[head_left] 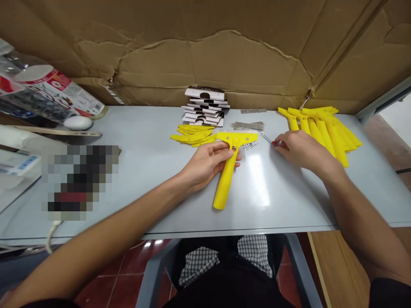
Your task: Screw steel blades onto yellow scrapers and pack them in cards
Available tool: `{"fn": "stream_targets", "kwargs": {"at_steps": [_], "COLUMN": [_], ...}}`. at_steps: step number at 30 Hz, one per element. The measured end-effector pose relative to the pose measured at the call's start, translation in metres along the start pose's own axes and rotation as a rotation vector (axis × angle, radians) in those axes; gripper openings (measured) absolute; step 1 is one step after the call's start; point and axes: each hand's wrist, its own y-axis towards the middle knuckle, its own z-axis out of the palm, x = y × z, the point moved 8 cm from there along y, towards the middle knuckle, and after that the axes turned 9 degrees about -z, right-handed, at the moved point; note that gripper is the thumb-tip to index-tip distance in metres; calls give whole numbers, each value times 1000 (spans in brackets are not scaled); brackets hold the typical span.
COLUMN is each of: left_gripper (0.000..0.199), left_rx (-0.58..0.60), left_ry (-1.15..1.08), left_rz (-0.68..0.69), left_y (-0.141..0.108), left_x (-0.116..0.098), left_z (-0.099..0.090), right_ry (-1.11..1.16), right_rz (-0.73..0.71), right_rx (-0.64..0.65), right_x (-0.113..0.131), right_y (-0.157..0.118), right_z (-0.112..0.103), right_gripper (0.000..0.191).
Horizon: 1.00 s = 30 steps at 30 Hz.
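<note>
Yellow T-shaped tool (227,173); two silvery screws (227,138)

Piled scrapers (335,139) lie on the table (298,203), right of boxes (205,106).

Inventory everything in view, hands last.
T-shaped handle: one, yellow, centre
Thin tool: one, silver and red, centre
Metal bits: many, silver, centre
Metal strips: several, grey, rear centre
Flat pieces: several, yellow, left of centre
Folded cards: stack, white and black, rear
Handles: pile, yellow, right
Bottles: at least two, clear and red, left
Oval object: one, white, left
Blurred object: one, mostly dark, left
Cable: one, white, front left
Table: one, pale grey, middle
Cardboard: uncounted, brown, rear
Chair: one, blue-grey, below
Floor tiles: several, red, below
Left hand: one, bare, on T-shaped handle
Right hand: one, bare, on thin tool
</note>
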Motion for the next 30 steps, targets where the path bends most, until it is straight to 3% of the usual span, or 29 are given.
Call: {"fn": "stream_targets", "kwargs": {"at_steps": [6, 10, 13, 17, 20, 23, 30], "left_gripper": [28, 31, 33, 44, 49, 53, 65], "left_rx": [10, 25, 29, 12, -19, -73, -146], "left_ry": [0, -8, -35, -85, -119, -129, -139], "left_rz": [20, 10, 10, 21, 59, 71, 81], "left_y": [-2, -2, -1, -1, -1, -1, -1], "left_x": [-1, 2, 2, 2, 1, 3, 9], "left_z": [0, 2, 2, 2, 0, -3, -9], "right_ry": [18, 27, 203, 480, 643, 769, 982], "right_rz": [14, -9, -104, -267, -252, -170, -88], "right_rx": [-14, -212, -347, -289, -154, -78, -78], "right_x": [0, 15, 46, 95, 113, 117, 113], "right_y": [1, -6, -15, -24, -25, -21, -14], "right_z": [3, -16, -29, -21, 0, 18, 42], "right_gripper": [37, 47, 41, 37, 31, 36, 39]}}
